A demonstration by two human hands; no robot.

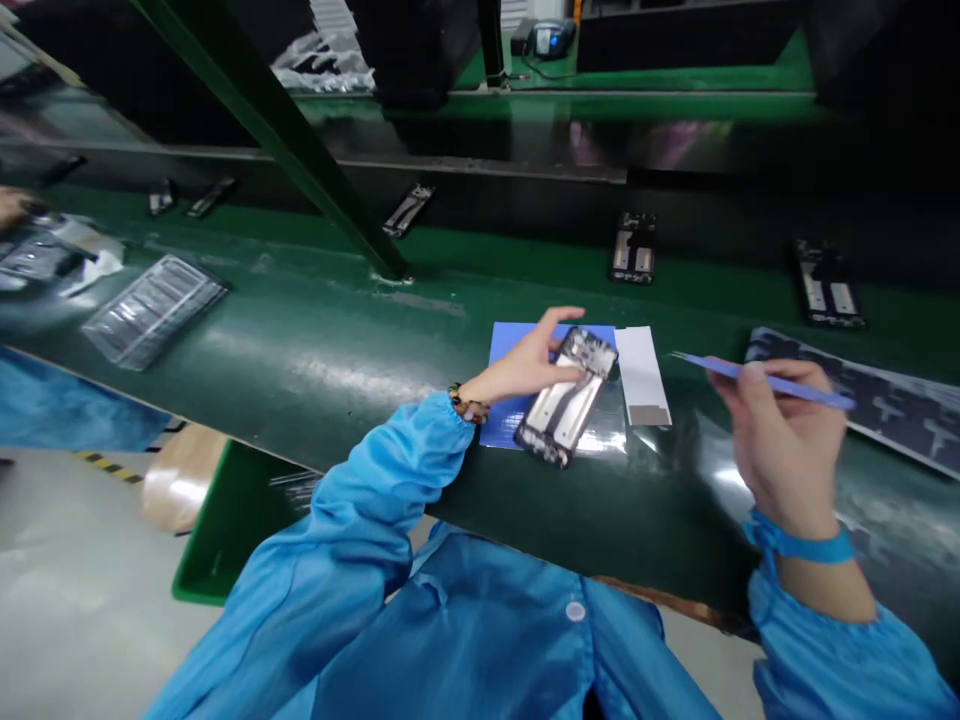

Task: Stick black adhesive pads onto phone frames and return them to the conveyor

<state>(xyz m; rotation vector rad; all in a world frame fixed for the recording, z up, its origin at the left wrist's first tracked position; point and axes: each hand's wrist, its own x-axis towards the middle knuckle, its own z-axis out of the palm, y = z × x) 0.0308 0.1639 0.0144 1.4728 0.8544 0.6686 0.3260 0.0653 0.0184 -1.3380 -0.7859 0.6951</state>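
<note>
My left hand (525, 368) grips an opened phone body (564, 405) by its upper part, with one finger lying across its face. The phone body is tilted, with a black frame and silvery plates inside. Under it lies a blue sheet (504, 348). A white strip of paper (639, 368) with a grey-brown patch at its near end lies just right of the sheet. In my right hand (787, 440) is a pair of purple tweezers (806, 388), held like a pen. Their fine tips point left, above the bench and apart from the phone body.
Several more phone bodies (634, 247) lie along the green strip at the back. A dark patterned sheet (877, 400) is at right, a clear plastic tray (155, 310) at left. A green post (300, 150) rises from the bench (337, 340). Another person's hand (11, 208) shows far left.
</note>
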